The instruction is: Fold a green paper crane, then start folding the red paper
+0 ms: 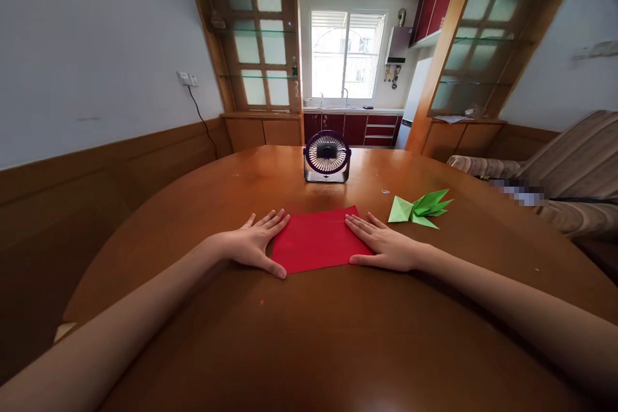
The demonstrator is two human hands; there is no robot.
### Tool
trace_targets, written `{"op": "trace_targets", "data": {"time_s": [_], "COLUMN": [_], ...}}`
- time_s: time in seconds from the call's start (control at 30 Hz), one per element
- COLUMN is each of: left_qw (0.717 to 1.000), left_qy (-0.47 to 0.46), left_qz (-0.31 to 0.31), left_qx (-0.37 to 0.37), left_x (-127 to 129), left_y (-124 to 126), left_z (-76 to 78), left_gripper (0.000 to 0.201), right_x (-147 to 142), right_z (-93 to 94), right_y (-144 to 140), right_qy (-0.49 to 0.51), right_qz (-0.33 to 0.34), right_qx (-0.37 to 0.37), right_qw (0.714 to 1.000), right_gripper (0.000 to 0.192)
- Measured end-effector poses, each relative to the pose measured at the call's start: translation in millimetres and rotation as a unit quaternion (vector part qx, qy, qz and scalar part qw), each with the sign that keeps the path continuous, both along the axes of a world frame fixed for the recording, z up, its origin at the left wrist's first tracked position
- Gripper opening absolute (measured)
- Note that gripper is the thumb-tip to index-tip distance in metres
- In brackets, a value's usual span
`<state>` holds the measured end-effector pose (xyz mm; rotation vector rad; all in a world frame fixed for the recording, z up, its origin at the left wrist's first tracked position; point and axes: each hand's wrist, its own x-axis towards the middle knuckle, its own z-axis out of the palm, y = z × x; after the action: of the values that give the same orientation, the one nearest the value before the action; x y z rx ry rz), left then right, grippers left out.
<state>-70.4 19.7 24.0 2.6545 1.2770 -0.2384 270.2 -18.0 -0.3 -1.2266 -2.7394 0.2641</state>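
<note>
We have a red sheet of paper (pixel 318 239) lying flat on the round wooden tabletop (pixel 338 335), square in front of us, and both hands bracket it. Our left hand (pixel 253 243) rests palm down at the sheet's left edge, its fingers (pixel 273 221) spread and extended, the thumb lying along the near corner; they grip nothing, only press. Our right hand (pixel 383 244) mirrors it at the right edge, equally flat and open, fingertips just overlapping the paper. Held this way, the sheet is pinned from both sides so it stays smooth and cannot slide on the polished wood. Beyond it a small purple desk fan (pixel 327 156) faces us, and a folded green paper figure (pixel 421 208) sits well clear to the right.
</note>
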Motion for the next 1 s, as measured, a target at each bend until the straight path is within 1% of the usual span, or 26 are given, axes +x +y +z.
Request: {"op": "trace_targets", "data": {"time_s": [0.17,0.23,0.3,0.37,0.43,0.5,0.57,0.63,0.73,0.83,0.9,1.0], "left_qw": [1.000,0.999,0.998,0.994,0.987,0.981,0.977,0.970,0.948,0.911,0.888,0.862], "left_qy": [-0.012,-0.021,-0.045,-0.083,-0.122,-0.145,-0.159,-0.171,-0.196,-0.200,-0.177,-0.122], "left_qz": [-0.009,-0.016,-0.016,-0.017,-0.047,-0.081,-0.107,-0.132,-0.178,-0.241,-0.280,-0.330], "left_qx": [0.009,0.017,0.037,0.068,0.097,0.099,0.097,0.113,0.178,0.269,0.318,0.364], "left_x": [-5,-3,3,14,28,42,55,63,68,68,67,67], "left_y": [5,6,4,-2,-13,-25,-35,-40,-37,-31,-29,-31], "left_z": [-3.8,-5.2,-6.3,-7.1,-8.3,-10.6,-14.2,-18.1,-22.5,-23.7,-22.7,-19.7], "left_gripper": [0.126,0.126,0.121,0.109,0.089,0.071,0.064,0.058,0.043,0.034,0.032,0.029], "right_x": [6,5,4,1,-2,-4,-7,-10,-15,-21,-24,-25], "right_z": [-4.0,-5.3,-5.3,-4.6,-4.2,-5.1,-7.1,-9.2,-10.3,-8.2,-6.0,-3.1], "right_y": [2,3,3,2,0,-1,-2,-4,-8,-13,-16,-19], "right_qy": [0.015,0.015,0.008,-0.001,-0.004,0.000,0.006,0.011,0.015,0.014,0.011,0.007], "right_qz": [0.013,0.014,0.006,-0.007,-0.018,-0.028,-0.041,-0.050,-0.065,-0.082,-0.093,-0.095], "right_qx": [0.011,0.015,0.015,0.014,0.018,0.026,0.036,0.050,0.070,0.083,0.087,0.095], "right_qw": [1.000,1.000,1.000,1.000,1.000,0.999,0.998,0.997,0.995,0.993,0.992,0.991], "right_gripper": [0.088,0.088,0.090,0.092,0.094,0.096,0.096,0.096,0.096,0.097,0.096,0.092]}}
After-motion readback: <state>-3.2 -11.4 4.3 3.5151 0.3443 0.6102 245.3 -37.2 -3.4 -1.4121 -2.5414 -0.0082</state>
